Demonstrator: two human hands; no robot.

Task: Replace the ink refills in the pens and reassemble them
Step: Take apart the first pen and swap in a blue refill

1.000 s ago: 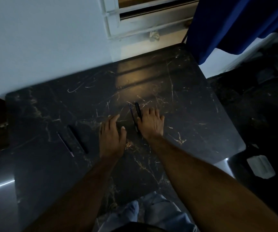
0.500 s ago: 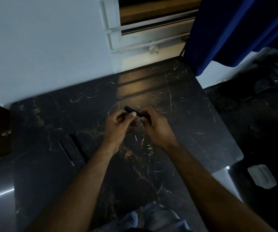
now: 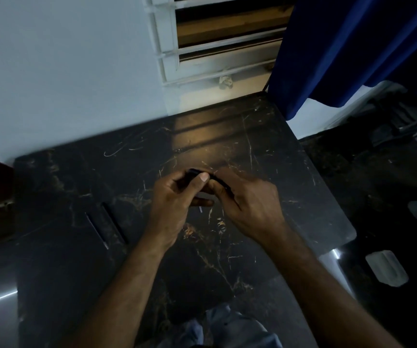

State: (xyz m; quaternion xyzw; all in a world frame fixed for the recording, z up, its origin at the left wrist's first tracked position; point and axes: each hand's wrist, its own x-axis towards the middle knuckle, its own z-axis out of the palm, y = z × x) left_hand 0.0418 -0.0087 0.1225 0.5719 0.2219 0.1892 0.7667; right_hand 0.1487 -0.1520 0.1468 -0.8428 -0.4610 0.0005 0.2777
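Observation:
A dark pen [image 3: 218, 181] is held above the middle of the black marble table [image 3: 290, 197]. My left hand [image 3: 177, 197] grips its far-left end with thumb and fingers. Its other end is pinched in my right hand [image 3: 250, 199]. The pen's middle shows between the two thumbs; the rest is hidden by my fingers. A thin refill, only its pale end [image 3: 200, 209] visible, lies on the table just below my hands. At the left of the table lie a second dark pen [image 3: 114, 223] and a thin refill [image 3: 97, 231], side by side.
The table backs onto a white wall [image 3: 64, 71] and a louvred window [image 3: 217, 41]. A blue curtain [image 3: 353, 46] hangs at the back right corner. Right of the table the dark floor holds a pale container [image 3: 386, 268]. My knees show below the front edge.
One second ago both hands lay flat on the table beside the pen. They have picked it up and now hold it between them, slightly nearer the wall than half a second ago.

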